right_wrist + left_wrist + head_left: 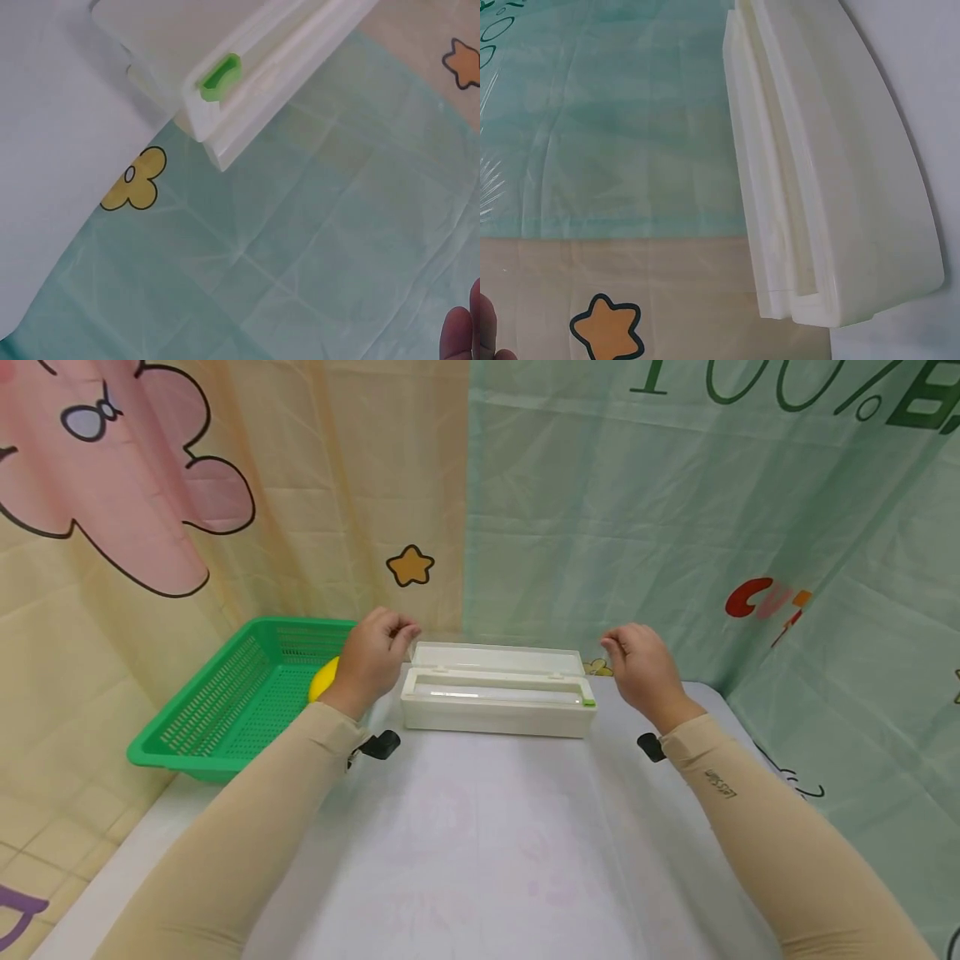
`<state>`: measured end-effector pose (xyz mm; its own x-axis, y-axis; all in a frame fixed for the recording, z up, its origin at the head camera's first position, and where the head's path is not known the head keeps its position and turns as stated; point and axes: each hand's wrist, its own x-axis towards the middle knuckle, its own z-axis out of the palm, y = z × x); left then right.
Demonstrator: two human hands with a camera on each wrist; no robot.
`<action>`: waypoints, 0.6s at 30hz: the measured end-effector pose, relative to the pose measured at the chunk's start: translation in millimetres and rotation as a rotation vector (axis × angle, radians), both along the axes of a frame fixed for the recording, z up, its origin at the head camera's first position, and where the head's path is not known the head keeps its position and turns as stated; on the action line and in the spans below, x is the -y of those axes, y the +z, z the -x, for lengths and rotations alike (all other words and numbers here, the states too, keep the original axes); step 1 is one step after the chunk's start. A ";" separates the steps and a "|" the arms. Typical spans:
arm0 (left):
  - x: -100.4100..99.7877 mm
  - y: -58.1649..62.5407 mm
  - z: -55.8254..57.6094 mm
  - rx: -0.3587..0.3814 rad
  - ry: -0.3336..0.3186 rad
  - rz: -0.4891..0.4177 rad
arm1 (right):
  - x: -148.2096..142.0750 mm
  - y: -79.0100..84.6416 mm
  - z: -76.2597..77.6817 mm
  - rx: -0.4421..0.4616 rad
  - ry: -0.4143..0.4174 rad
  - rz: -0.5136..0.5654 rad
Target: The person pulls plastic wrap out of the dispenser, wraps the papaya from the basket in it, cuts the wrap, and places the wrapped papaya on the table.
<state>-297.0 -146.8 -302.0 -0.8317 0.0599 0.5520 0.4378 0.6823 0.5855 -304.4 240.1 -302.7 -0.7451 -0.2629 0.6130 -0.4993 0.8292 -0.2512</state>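
Two hands [375, 658] [643, 672], one clear film [489, 184], one box [498, 720], one basket [191, 762], one yellow item [322, 680]

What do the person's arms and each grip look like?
The left sleeve and right sleeve are long, plain beige and fairly close-fitting. Dark lettering, too small to read surely, marks the right forearm. A small black device shows at each wrist, left device and right device. The left grip and right grip wear no gloves.

"What sort of place is this?"
"A curtained-off nook: cartoon-printed curtains [540, 527] hang behind and beside a white-covered counter [480, 860]."
"Someone's home?"
"Can't tell."
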 end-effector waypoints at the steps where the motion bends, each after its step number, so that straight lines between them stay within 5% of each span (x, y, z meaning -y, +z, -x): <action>1: 0.0 1.5 -1.2 -0.007 0.001 0.001 | 0.1 1.4 -1.3 -0.003 0.001 0.004; 18: 2.2 16.7 -15.9 -0.098 -0.031 -0.039 | 1.9 16.9 -18.7 -0.093 0.012 0.047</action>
